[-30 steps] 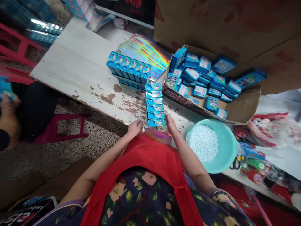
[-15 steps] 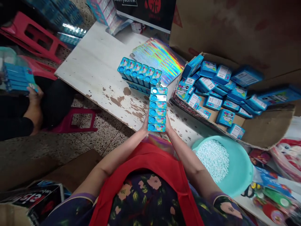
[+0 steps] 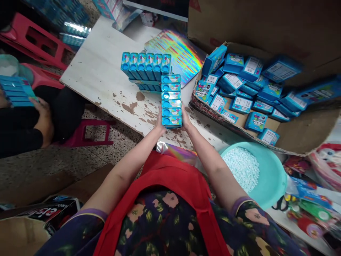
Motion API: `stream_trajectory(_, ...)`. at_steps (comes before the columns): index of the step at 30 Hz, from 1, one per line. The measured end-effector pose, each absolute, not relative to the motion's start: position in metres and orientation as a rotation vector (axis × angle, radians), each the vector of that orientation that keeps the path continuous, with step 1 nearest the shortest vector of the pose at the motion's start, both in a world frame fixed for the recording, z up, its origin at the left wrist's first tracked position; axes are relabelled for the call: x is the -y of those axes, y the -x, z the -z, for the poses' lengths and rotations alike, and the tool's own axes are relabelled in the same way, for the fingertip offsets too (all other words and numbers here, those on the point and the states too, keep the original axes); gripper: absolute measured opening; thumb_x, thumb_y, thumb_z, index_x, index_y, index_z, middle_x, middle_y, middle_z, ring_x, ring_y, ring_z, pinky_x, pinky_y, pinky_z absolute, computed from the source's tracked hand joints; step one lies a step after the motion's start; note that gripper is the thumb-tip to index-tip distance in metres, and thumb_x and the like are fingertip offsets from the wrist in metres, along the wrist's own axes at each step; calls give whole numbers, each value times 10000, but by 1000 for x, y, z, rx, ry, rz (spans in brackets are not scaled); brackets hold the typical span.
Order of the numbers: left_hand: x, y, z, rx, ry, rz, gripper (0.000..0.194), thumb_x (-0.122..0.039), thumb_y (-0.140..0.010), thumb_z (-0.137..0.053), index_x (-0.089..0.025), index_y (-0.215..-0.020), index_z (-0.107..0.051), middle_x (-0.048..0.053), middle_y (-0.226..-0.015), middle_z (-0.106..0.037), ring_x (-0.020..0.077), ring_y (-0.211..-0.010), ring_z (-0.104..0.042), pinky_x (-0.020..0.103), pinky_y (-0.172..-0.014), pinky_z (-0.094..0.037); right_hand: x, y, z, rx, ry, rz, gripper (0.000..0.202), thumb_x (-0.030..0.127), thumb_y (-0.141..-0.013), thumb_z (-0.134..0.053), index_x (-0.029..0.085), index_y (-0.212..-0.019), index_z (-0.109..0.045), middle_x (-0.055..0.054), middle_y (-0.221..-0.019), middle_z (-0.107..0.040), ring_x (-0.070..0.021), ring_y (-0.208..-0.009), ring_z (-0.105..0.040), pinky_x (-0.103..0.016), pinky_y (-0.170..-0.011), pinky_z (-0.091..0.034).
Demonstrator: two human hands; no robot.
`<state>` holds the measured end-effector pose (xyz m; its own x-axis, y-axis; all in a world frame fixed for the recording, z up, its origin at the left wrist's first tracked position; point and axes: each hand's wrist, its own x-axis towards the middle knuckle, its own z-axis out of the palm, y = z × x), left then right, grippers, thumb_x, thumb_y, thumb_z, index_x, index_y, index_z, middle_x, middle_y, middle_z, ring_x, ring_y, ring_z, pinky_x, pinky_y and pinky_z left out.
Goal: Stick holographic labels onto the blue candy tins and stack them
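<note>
Evidently, the left hand point(image 3: 159, 121) and right hand point(image 3: 185, 120) clasp a row of six blue packs point(image 3: 171, 104) between them, palms apart by its width, just inside the table's point(image 3: 103, 49) near edge; whether it touches the surface is perhaps too hidden to tell. Keeping it together seems to call for even side pressure. Its labels, like some in the carton point(image 3: 298, 133), read "CARAMELO MACIZO".

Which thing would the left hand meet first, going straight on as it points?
Besides the stack of blue rectangular packs it holds, the left hand would probably meet the row of upright blue packs, though depth is unclear.
</note>
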<state>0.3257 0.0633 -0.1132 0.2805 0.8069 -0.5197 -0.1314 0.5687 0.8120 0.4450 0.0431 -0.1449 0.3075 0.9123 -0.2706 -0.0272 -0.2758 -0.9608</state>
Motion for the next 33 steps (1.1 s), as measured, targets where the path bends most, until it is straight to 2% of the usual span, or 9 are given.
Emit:
stream_trajectory(3,-40,-298,120,-1355,-1074,-604,672,-538,-970,-27,-186,-1099,-585,78,-908,-664,202,-928,-604,386,-891,-484,-10,-458,142,680,1582,-1193,596,523,-974,-259,73,-1277,-504,-105,-1301,-594,-118,-1220,-498,-393,-1084,-353)
stream_trajectory(5,-10,-277,123,-1444,-1211,-526,476,-467,-978,-223,-187,-943,-607,69,-883,-649,199,-897,-583,388,-912,-452,34,-467,138,641,1653,-1104,551,498,-940,-397,121,-1335,-472,-119,-1414,-503,-156,-1279,-464,-400,-1113,-333)
stream_trajectory(7,22,-266,126,-1415,-1316,-432,272,-405,-883,-516,-183,-766,-620,59,-833,-645,215,-914,-563,395,-958,-408,86,-472,133,695,1752,-982,497,465,-919,-450,137,-1282,-534,-128,-1343,-565,-194,-1234,-515,-418,-1104,-355)
stream_trajectory(10,54,-282,133,-1109,-1737,-198,203,-366,-792,-663,-197,-901,-690,58,-1043,-675,245,-1082,-525,402,-1035,-334,155,-469,130,851,1940,-826,438,410,-944,-379,142,-1228,-577,-140,-1234,-620,-221,-1157,-564,-451,-1059,-408)
stream_trajectory(13,59,-317,143,-716,-2167,196,304,-412,-868,-581,-230,-1095,-670,59,-1157,-666,244,-1120,-539,392,-1009,-335,197,-458,138,1095,2172,-674,453,329,-956,-321,93,-1254,-565,-189,-1279,-572,-258,-1224,-506,-486,-1076,-385)
stream_trajectory(16,54,-341,150,-626,-2221,450,280,-398,-920,-487,-231,-959,-709,36,-982,-717,212,-969,-616,333,-899,-378,215,-450,151,1328,2360,-637,453,265,-946,-331,66,-1292,-546,-212,-1354,-516,-291,-1270,-461,-502,-1078,-377)
stream_trajectory(21,48,-345,143,-644,-2212,518,293,-350,-905,-469,-201,-880,-721,57,-935,-727,212,-919,-634,296,-796,-386,220,-448,156,1658,2487,-636,466,226,-943,-367,88,-1372,-487,-181,-1408,-502,-321,-1303,-440,-495,-1055,-393)
stream_trajectory(26,48,-348,140,-651,-2179,518,293,-334,-881,-454,-205,-830,-712,39,-873,-727,199,-857,-635,292,-786,-384,215,-448,148,1822,2526,-586,531,236,-954,-358,114,-1470,-358,-146,-1526,-357,-372,-1370,-357,-525,-1035,-393)
stream_trajectory(33,49,-355,150,-719,-2174,581,296,-337,-865,-452,-199,-846,-714,55,-898,-728,203,-867,-639,292,-780,-392,223,-450,157,1937,2427,-723,505,179,-926,-397,113,-1427,-423,-150,-1524,-358,-342,-1403,-325,-521,-1069,-372)
